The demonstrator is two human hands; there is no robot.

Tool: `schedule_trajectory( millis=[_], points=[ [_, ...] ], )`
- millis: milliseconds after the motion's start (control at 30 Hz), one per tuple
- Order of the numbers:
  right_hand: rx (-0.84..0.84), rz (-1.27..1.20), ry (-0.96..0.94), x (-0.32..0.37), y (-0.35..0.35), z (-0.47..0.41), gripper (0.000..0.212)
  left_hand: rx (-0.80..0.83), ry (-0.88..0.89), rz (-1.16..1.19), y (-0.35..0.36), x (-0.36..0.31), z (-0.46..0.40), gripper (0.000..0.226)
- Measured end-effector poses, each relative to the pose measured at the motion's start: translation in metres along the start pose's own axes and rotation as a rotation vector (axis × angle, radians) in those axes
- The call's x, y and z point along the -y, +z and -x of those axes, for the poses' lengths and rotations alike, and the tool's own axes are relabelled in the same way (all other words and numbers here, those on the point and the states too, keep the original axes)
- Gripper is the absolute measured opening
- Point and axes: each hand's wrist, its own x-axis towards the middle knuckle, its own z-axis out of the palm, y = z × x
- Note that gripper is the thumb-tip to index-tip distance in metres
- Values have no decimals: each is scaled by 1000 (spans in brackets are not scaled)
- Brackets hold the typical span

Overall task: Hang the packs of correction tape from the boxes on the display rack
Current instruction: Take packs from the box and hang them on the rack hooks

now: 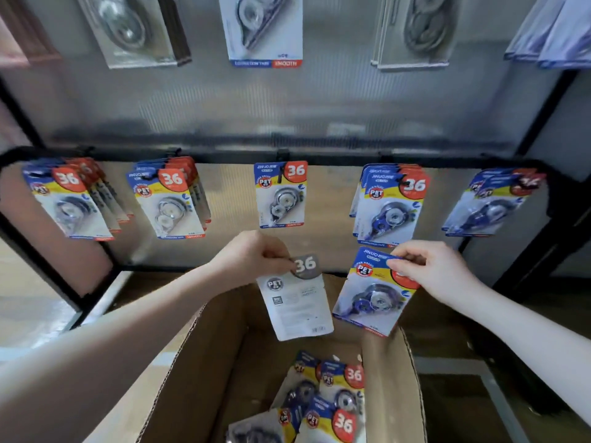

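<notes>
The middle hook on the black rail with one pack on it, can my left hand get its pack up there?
Probably yes: the left hand sits just below that hook with nothing between.
</notes>
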Motion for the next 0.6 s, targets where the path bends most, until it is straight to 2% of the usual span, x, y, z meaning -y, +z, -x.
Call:
schedule_trajectory(
  millis=[300, 600],
  points=[
    [-166, -73, 17, -10, -68, 1, 7, -5, 47, -105, -3, -50, -20, 16],
    [-395, 34, -1, -36, -121, 5, 4, -12, 61, -154, 7, -82, -39, 10]
  ],
)
